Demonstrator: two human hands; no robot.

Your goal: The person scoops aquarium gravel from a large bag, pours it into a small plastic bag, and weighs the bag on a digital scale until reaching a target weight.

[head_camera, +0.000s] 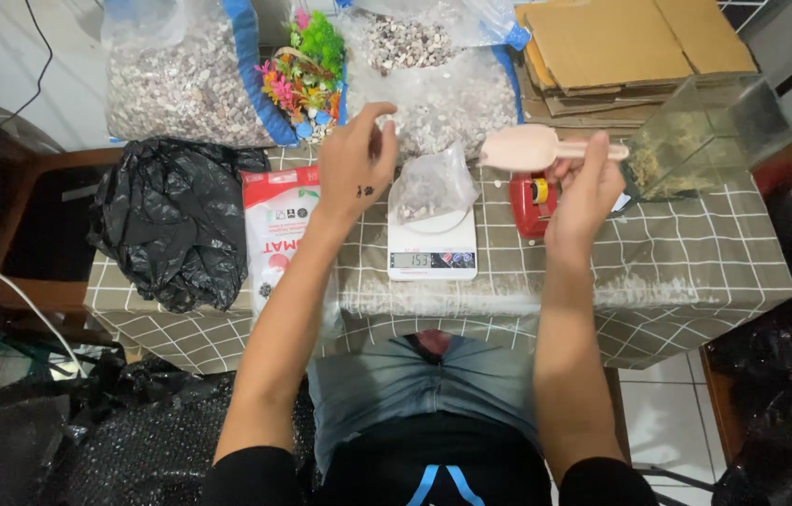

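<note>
Right hand [585,192] is clamping scoop [546,148], bowl pointing left toward small bag [431,185] on scale [432,248]; left hand [356,161] is pinching bag's top, mid-tabletop.

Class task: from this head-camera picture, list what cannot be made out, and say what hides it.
- Left hand: its fingertips face away, so any pinch is hidden.
- Scoop in the right hand: the bowl's inside cannot be seen.
- Red tape dispenser: partly covered by that hand.
- Gravel sacks: cut off by the top edge.
</note>
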